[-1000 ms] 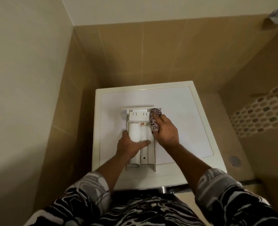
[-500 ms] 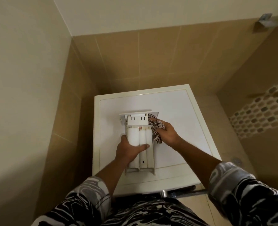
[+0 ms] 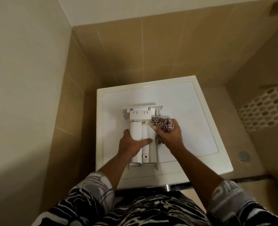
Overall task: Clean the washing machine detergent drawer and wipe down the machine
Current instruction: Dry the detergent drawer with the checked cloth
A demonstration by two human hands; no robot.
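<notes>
Tan tiled walls (image 3: 167,51) close in a corner where the washing machine (image 3: 184,111) stands, with a floor drain (image 3: 244,155) off to its right.

Head view: the detergent drawer (image 3: 145,149) lies flat on the machine's white top, left of centre, its front panel pointing towards the back wall. The left hand (image 3: 130,145) holds it from the left edge, fingers curled round the side and the thumb (image 3: 148,140) stretched across the compartments. It has kept that same hold over the last second. The right hand (image 3: 171,136) grips a bunched checked cloth (image 3: 162,123), fingers closed round it. A second ago the cloth was on the drawer's far right corner. Then it swung out beside the drawer, and now it is back against the right-hand compartment, blurred. That back-and-forth reads as scrubbing strokes, so the drawer cleaning looks to be in progress and the machine wipe-down not yet begun. The cloth touches the drawer's right wall just ahead of the right fingertips (image 3: 154,127), and a tail of it hangs under the palm.
</notes>
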